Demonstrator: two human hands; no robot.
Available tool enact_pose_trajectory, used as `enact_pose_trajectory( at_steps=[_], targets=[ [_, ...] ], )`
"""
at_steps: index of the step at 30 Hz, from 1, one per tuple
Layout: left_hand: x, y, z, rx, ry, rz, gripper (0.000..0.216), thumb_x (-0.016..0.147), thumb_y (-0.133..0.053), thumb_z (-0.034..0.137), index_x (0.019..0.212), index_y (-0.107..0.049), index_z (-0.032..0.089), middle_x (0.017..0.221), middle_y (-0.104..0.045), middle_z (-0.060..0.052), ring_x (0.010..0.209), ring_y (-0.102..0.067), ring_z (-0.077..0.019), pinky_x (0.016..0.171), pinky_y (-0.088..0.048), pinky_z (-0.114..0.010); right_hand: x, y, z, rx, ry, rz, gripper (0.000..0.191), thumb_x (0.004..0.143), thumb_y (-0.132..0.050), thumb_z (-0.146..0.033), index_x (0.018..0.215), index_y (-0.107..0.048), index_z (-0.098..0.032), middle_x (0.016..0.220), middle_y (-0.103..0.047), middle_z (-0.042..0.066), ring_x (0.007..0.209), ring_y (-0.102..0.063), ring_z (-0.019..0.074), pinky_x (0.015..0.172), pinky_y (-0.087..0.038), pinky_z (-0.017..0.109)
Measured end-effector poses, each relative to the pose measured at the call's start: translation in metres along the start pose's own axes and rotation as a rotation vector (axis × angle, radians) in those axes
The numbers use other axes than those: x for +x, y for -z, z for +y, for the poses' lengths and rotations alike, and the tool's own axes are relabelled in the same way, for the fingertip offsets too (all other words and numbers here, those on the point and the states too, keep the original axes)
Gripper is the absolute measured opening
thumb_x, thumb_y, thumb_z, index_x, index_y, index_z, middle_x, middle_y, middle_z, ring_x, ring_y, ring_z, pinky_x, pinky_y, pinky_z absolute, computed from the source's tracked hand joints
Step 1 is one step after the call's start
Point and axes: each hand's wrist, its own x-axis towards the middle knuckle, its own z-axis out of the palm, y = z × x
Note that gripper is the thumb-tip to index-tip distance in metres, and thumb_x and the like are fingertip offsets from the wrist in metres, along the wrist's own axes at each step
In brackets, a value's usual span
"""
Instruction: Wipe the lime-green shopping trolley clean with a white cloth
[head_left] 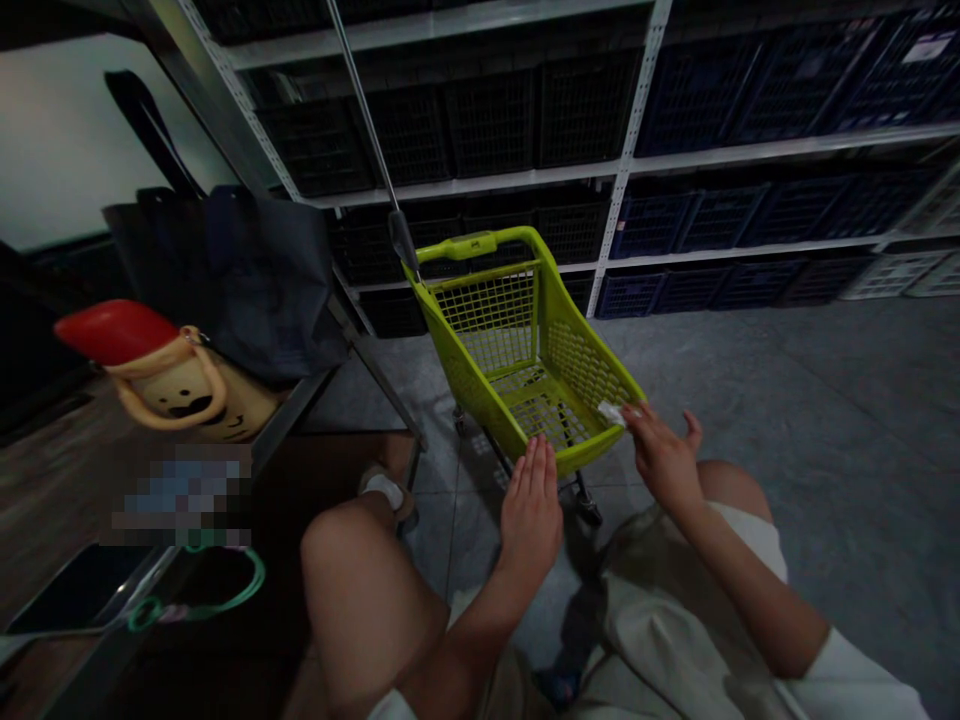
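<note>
A lime-green toy-size shopping cart [592,370] stands on the floor in front of my knees, its handle on the far side and a thin pole rising from its left corner. My left hand [532,500] lies against the cart's near rim, fingers stretched out and side by side. At the near right corner, my right hand [667,450] pinches a crumpled white wipe [611,412] against the rim. The wipe is partly hidden by the fingers. Inside the basket I see only its perforated floor.
On the left stands a table [300,405] with a dark tote bag [255,270], a red-topped bag [202,385] and a phone [82,590] with a green cord. Shelves [525,180] of dark crates [491,120] line the back.
</note>
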Motion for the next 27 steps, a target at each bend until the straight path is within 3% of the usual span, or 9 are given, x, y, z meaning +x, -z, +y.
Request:
enact_pose_trajectory(
  at_steps=[4, 6, 8, 11, 14, 16, 19, 24, 27],
  targets=[
    [0.0, 0.0, 0.0, -0.003, -0.004, -0.006, 0.066, 0.087, -0.042, 0.007, 0.152, -0.033, 0.004, 0.159, -0.038, -0.015, 0.15, -0.031, -0.024, 0.12, -0.037, -0.041, -0.009, 0.0, -0.095, 0.179, 0.033, -0.055, 0.058, 0.088, -0.04, -0.006, 0.143, -0.047, -0.023, 0.134, -0.067, 0.011, 0.127, -0.061, 0.0232, 0.12, -0.011, 0.052],
    [-0.001, 0.002, -0.004, -0.001, -0.003, -0.004, 0.064, 0.088, -0.042, 0.009, 0.152, -0.034, 0.004, 0.159, -0.039, -0.016, 0.15, -0.031, -0.0246, 0.12, -0.037, -0.041, -0.01, 0.002, -0.12, 0.243, 0.077, -0.074, 0.059, 0.089, -0.04, -0.007, 0.145, -0.044, -0.022, 0.138, -0.064, 0.012, 0.13, -0.059, 0.0215, 0.12, -0.014, 0.048],
    [-0.002, 0.004, -0.007, 0.008, 0.005, -0.006, 0.064, 0.088, -0.042, 0.009, 0.152, -0.034, 0.004, 0.159, -0.039, -0.016, 0.149, -0.032, -0.0245, 0.12, -0.037, -0.041, -0.009, 0.003, -0.115, 0.263, 0.154, -0.09, 0.06, 0.089, -0.039, -0.006, 0.147, -0.041, -0.023, 0.14, -0.063, 0.011, 0.131, -0.058, 0.0201, 0.12, -0.014, 0.047],
    [-0.002, 0.006, -0.01, 0.018, 0.014, -0.014, 0.065, 0.088, -0.041, 0.007, 0.152, -0.033, 0.004, 0.159, -0.039, -0.015, 0.148, -0.035, -0.0237, 0.12, -0.037, -0.039, -0.005, 0.005, -0.06, 0.191, 0.219, -0.082, 0.063, 0.089, -0.04, -0.004, 0.148, -0.041, -0.027, 0.136, -0.066, 0.009, 0.129, -0.059, 0.0207, 0.12, -0.013, 0.051],
    [-0.001, 0.005, -0.009, 0.023, 0.016, -0.019, 0.065, 0.088, -0.043, 0.007, 0.153, -0.033, 0.004, 0.159, -0.039, -0.015, 0.148, -0.036, -0.0235, 0.12, -0.038, -0.038, -0.001, 0.004, 0.008, 0.048, 0.127, -0.027, 0.06, 0.089, -0.042, -0.006, 0.144, -0.047, -0.029, 0.129, -0.07, 0.008, 0.127, -0.061, 0.0246, 0.118, -0.013, 0.057],
    [0.0, 0.004, -0.006, 0.026, 0.011, -0.019, 0.065, 0.088, -0.043, 0.007, 0.152, -0.034, 0.004, 0.159, -0.039, -0.015, 0.148, -0.036, -0.0234, 0.12, -0.038, -0.038, -0.001, 0.001, 0.028, -0.02, 0.035, 0.006, 0.056, 0.088, -0.043, -0.007, 0.139, -0.053, -0.027, 0.128, -0.071, 0.008, 0.129, -0.059, 0.0272, 0.117, -0.013, 0.061],
    [0.0, 0.002, -0.002, 0.03, 0.009, -0.01, 0.063, 0.088, -0.041, 0.006, 0.15, -0.037, 0.004, 0.159, -0.04, -0.014, 0.148, -0.035, -0.0229, 0.119, -0.038, -0.038, -0.005, -0.003, 0.002, -0.02, -0.07, 0.033, 0.053, 0.088, -0.042, -0.007, 0.136, -0.055, -0.024, 0.132, -0.068, 0.01, 0.132, -0.057, 0.0277, 0.117, -0.015, 0.061],
    [-0.001, 0.001, -0.003, 0.017, -0.002, -0.012, 0.063, 0.088, -0.041, 0.008, 0.151, -0.034, 0.004, 0.159, -0.038, -0.016, 0.15, -0.031, -0.0241, 0.12, -0.037, -0.04, -0.016, -0.004, -0.104, 0.219, 0.042, -0.062, 0.058, 0.089, -0.04, -0.006, 0.144, -0.045, -0.022, 0.142, -0.061, 0.01, 0.135, -0.054, 0.02, 0.122, -0.013, 0.048],
    [-0.003, 0.002, -0.007, 0.023, 0.022, -0.011, 0.063, 0.089, -0.04, 0.008, 0.151, -0.035, 0.005, 0.159, -0.04, -0.015, 0.149, -0.034, -0.0241, 0.12, -0.037, -0.04, -0.015, 0.0, -0.108, 0.256, 0.176, -0.101, 0.064, 0.087, -0.04, -0.003, 0.148, -0.04, -0.023, 0.144, -0.06, 0.009, 0.136, -0.052, 0.018, 0.122, -0.012, 0.046]
  ],
)
